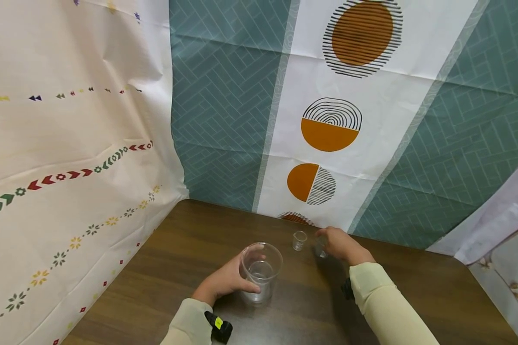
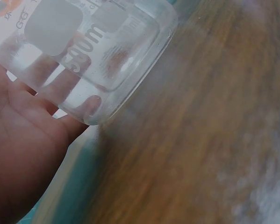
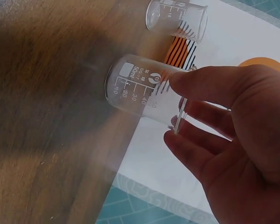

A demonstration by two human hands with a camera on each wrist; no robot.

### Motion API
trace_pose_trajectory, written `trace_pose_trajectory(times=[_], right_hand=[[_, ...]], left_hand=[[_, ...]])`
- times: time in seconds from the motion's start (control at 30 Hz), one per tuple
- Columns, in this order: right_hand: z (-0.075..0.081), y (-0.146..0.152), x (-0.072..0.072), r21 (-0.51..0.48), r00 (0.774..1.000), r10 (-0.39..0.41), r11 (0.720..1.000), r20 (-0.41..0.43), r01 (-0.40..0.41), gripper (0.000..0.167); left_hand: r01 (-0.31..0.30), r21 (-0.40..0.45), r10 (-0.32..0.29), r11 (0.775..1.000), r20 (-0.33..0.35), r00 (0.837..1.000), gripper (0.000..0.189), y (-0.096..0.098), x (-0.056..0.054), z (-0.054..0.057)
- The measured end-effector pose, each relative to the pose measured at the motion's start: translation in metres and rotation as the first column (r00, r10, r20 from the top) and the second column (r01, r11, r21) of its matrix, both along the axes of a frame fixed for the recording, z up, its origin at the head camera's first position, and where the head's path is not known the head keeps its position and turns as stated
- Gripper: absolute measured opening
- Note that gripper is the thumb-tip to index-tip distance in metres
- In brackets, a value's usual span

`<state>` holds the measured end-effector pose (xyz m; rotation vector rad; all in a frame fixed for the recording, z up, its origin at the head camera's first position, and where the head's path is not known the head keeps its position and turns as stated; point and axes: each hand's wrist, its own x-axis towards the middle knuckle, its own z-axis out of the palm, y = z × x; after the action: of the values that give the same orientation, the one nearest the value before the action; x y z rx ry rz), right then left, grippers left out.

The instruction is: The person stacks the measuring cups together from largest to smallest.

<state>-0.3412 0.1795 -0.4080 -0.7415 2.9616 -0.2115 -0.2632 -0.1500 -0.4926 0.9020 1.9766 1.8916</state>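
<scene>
Pinching the 50 ml beaker [image 3: 135,91] near its rim with the right hand [image 3: 252,135], thumb and fingertips on opposite sides of the glass. Printed in white on it: "50ml", "GG-17", a round emblem and a scale with 20, 30, 40 and 50 legible. Held toward the back of the wooden table [image 1: 134,287]; cannot tell whether touching the wood. Standing just beside it, apart and to its left in the head view: a smaller beaker [image 1: 300,241], with fine white markings mostly too small to read.

Gripping the large beaker [image 1: 265,273] with the left hand [image 1: 229,275], fingers round the far side, thumb along the near side. Lettered "500m" plainly, with "GG" near the edge; other print faint or cut off. Placed nearer to the person than the 2 small beakers, left of them, well apart from the right hand.

Strapped at the left wrist: a black band [image 1: 225,332] with a yellow tag [image 1: 218,322], too small to read. Hanging behind the table: teal and white patterned cloth [image 1: 229,96] with orange shapes.
</scene>
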Motion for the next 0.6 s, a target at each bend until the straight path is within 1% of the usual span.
trace_pose_trajectory(times=[0.13,0.27,0.4,0.6], right_hand=[[-0.0008,0.0013,0.0007,-0.002,1.0,-0.004,1.0,-0.002,0.004,0.039],[-0.0012,0.0028,0.0034,-0.008,1.0,-0.016,1.0,0.012,0.016,0.039],[-0.0004,0.004,0.0055,-0.005,1.0,-0.008,1.0,0.01,0.008,0.039],[0.0086,0.0052,0.0084,0.005,1.0,0.006,1.0,-0.014,-0.006,0.038]], left_hand=[[-0.001,-0.002,0.001,1.0,0.003,1.0,0.095,0.0006,0.0002,-0.0001],[0.005,-0.001,-0.005,1.0,-0.003,1.0,0.094,0.0017,-0.0001,-0.0016],[0.015,0.005,-0.015,1.0,-0.005,1.0,0.093,0.0016,-0.0006,-0.0031],[0.018,0.012,-0.018,1.0,-0.012,1.0,0.094,0.0006,-0.0008,-0.0014]])
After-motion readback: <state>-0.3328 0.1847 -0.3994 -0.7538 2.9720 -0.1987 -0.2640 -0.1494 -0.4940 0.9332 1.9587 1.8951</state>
